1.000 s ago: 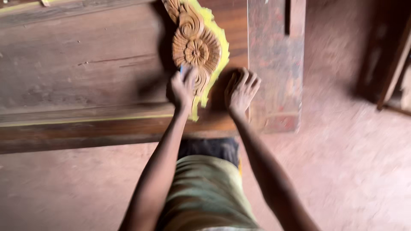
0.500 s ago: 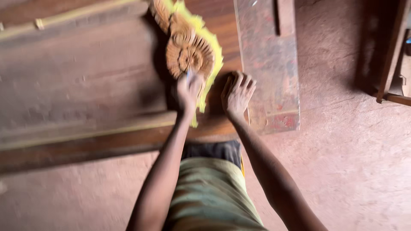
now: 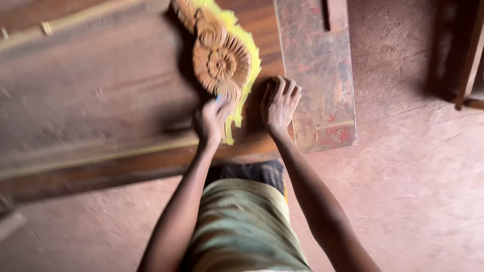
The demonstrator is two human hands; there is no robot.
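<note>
A carved wooden ornament (image 3: 220, 61) with a round flower pattern lies on a yellow sheet (image 3: 248, 68) on a dark wooden workbench (image 3: 101, 95). My left hand (image 3: 213, 120) is closed on a small bluish tool, its tip against the near end of the carving. My right hand (image 3: 280, 103) rests flat with fingers spread on the bench, just right of the yellow sheet. The view is blurred by motion.
A reddish worn board (image 3: 315, 70) lies at the bench's right end, beside my right hand. Below the bench is a dusty reddish floor (image 3: 418, 191). Dark wooden furniture (image 3: 466, 50) stands at the far right. My lap in green-striped cloth (image 3: 242, 226) fills the bottom.
The camera view shifted and blurred. My left hand slid a little down along the carving's near end; my right hand stayed flat on the bench.
</note>
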